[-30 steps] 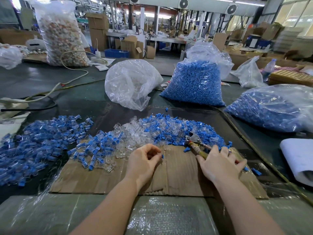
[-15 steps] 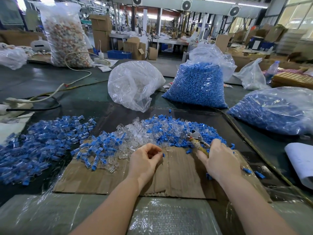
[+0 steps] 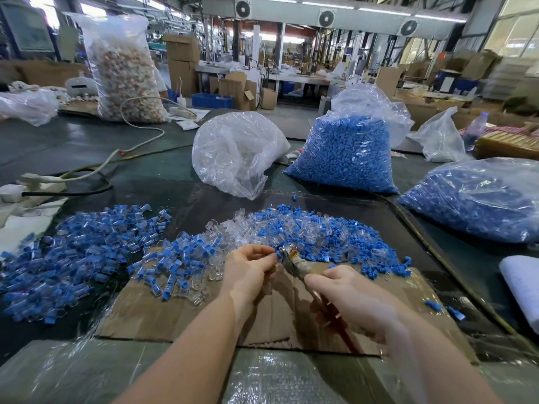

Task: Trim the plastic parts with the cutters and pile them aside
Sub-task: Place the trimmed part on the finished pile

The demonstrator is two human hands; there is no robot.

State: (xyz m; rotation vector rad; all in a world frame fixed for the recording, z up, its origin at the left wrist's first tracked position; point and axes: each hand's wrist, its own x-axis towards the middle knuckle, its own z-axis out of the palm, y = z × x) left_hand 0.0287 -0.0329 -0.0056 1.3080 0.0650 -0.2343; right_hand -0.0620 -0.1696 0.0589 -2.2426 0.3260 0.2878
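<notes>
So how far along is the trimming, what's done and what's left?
Done, it seems: a pile of blue-and-clear parts set aside on the left. In hand: the left hand pinches one small part against the cutters, gripped by the right hand. Left: a mixed heap ahead, plus full bags of blue parts behind. Plenty remains.

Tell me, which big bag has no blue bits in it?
The tall bag at the back left. It is packed with pale whitish and orange pieces, while the clear bag looks nearly empty and the other two bags hold blue parts.
</notes>
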